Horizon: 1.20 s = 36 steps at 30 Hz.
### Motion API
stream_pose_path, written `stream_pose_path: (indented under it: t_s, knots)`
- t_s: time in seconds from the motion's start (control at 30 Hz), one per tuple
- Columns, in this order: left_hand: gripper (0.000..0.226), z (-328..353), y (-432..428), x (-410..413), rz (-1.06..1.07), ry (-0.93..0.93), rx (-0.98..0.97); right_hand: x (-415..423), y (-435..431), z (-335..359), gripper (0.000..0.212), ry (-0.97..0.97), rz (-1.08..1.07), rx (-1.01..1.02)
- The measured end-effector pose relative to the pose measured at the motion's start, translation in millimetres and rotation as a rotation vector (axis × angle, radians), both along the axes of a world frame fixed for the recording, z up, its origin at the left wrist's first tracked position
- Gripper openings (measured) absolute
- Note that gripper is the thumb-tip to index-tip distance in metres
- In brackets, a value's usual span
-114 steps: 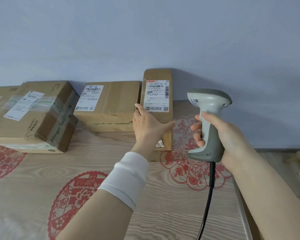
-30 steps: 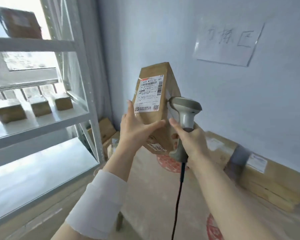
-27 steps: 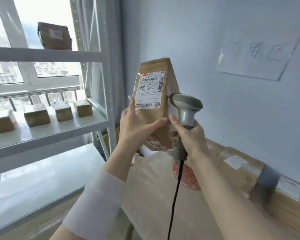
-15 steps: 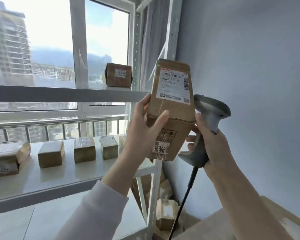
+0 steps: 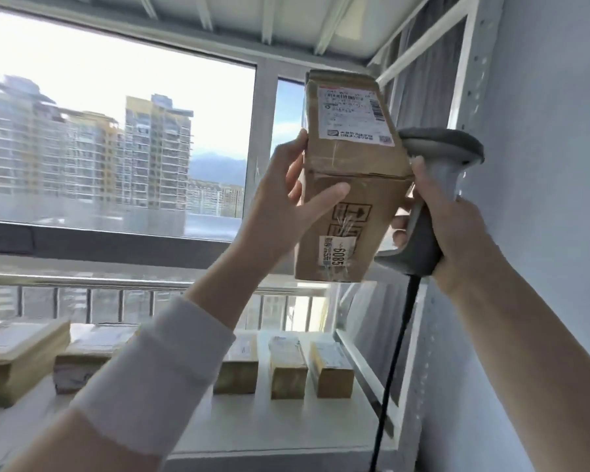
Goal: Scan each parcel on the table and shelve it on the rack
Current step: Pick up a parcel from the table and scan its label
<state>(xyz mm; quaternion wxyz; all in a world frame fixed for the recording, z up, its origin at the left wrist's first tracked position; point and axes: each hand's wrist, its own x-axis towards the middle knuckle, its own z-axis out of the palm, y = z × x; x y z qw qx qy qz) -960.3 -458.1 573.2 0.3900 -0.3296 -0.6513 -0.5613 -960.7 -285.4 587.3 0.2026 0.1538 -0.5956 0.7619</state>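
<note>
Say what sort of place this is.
Likely a small parcel depot or pickup room: a white metal rack holding labelled parcels, a corded barcode scanner in the right hand.

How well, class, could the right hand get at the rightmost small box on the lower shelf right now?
Probably not well: the right hand grips the scanner beside the raised parcel. The way down to the rightmost box looks open, though.

Brown cardboard parcel (image 5: 349, 185), white label on top face, held upright before rack (image 5: 464, 80)
</note>
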Motion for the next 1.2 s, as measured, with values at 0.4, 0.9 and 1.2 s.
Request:
stream_pose_path:
  t_s: [0.4,0.9,1.2]
  knots:
    - [0.059,85.2,-105.1,-114.9,0.293,-0.001,-0.136,-121.6,-97.6,77.7,0.051,-0.062,-0.014,0.009]
    - [0.066,78.7,-129.5,-182.0,0.382,-0.293,-0.178,-182.3,-129.0,57.7,0.044,-0.238,0.054,0.073]
    - [0.115,89.1,-121.5,-166.6,0.766,0.049,-0.507,-187.3,-106.1,45.1,0.037,-0.199,0.113,-0.013]
